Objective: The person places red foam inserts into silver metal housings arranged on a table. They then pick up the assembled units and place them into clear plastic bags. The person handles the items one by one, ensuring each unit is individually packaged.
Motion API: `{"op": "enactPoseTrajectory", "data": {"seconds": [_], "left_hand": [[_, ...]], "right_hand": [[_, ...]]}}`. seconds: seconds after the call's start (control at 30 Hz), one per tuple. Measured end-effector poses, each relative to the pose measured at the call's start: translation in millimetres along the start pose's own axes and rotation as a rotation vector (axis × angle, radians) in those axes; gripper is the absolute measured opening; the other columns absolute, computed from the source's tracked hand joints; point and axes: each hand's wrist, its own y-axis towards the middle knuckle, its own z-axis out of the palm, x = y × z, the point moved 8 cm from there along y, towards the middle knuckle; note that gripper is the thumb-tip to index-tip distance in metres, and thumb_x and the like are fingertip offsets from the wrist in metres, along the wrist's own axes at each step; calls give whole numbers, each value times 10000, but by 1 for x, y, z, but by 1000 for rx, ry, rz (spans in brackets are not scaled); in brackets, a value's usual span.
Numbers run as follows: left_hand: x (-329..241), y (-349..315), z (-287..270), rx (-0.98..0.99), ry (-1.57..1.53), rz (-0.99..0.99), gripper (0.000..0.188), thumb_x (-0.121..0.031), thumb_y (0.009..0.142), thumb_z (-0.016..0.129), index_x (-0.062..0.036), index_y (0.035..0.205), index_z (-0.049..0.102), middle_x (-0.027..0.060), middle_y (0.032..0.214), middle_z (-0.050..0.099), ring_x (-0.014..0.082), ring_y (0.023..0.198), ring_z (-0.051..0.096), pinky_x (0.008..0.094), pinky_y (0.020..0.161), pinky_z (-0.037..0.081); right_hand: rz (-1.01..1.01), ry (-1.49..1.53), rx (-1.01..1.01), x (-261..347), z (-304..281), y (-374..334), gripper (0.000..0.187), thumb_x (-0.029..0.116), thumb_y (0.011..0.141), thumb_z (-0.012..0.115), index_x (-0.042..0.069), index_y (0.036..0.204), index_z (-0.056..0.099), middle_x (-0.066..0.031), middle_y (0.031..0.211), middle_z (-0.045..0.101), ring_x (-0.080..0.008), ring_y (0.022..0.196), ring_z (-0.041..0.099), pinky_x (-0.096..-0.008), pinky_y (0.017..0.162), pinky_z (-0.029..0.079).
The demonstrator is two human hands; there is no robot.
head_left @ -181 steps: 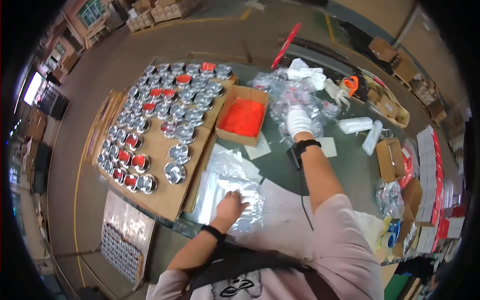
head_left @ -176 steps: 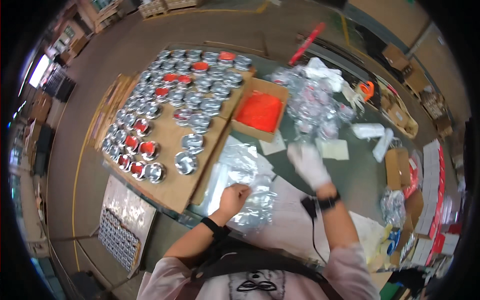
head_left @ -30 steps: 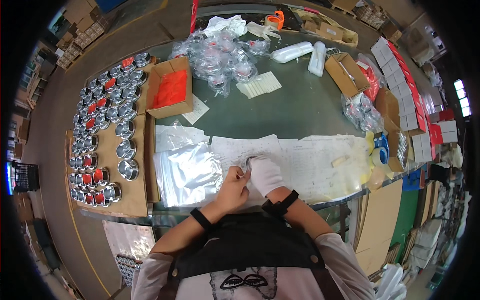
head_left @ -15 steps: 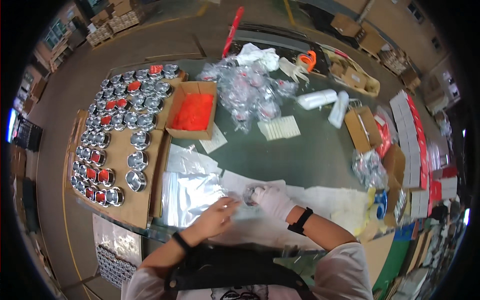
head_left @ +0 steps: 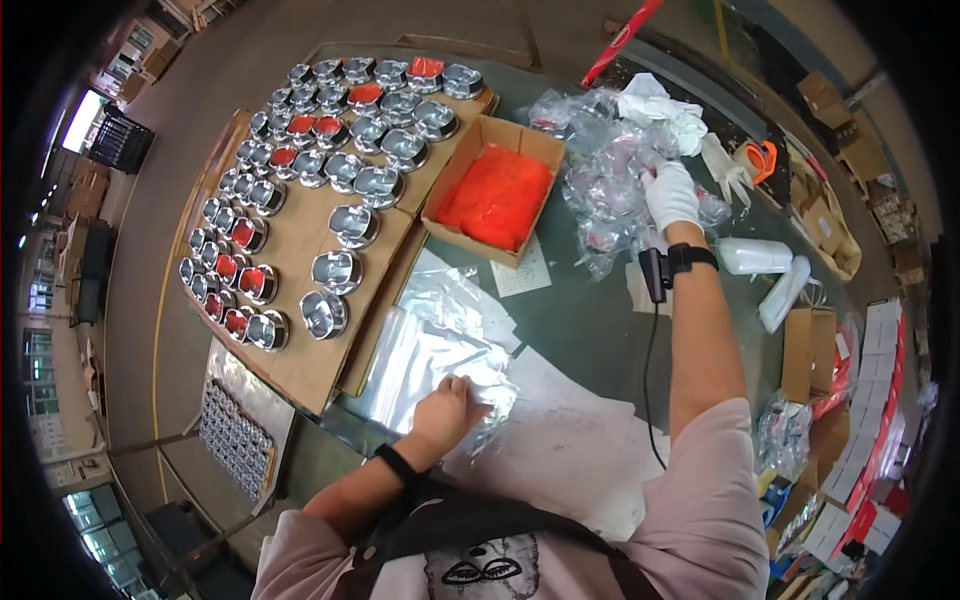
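My right hand, in a white glove, reaches over the pile of bagged metal parts at the far right of centre. Its fingers are curled on one clear-bagged part, their tips partly hidden by the glove and plastic. Near the front of the table, my bare left hand has its fingers closed at the crinkled edge of the clear plastic bags. Beside it lies a white paper sheet. Rows of shiny, piston-like metal parts stand on cardboard at the left, some with orange-red pieces in them.
A cardboard box with orange-red contents stands between the rows and the pile. White rolls, a tape dispenser and a white glove lie at right. A black cable hangs along my right forearm.
My right hand has gone from the paper in front of me, where it held a plastic-wrapped metal part, to the far pile. My left hand has drawn back to the bags. The view has turned.
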Motion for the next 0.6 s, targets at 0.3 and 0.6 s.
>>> {"op": "enactPoseTrajectory", "data": {"seconds": [0.3,0.6], "left_hand": [[29,-22,-25,48,-710,21,147,-125,864,702,-16,963,706,93,835,667,167,682,613,291,605,489],[92,-30,-90,0,-1109,-24,138,-55,812,723,-8,843,598,29,736,633,83,673,588,253,594,480]], "right_hand": [[-90,776,720,205,-55,-297,318,308,844,673,5,938,693,-210,880,677,-338,815,664,-406,726,504],[282,720,521,225,-76,-316,179,121,843,649,-36,922,683,-111,745,671,-157,646,630,-301,592,484]]}}
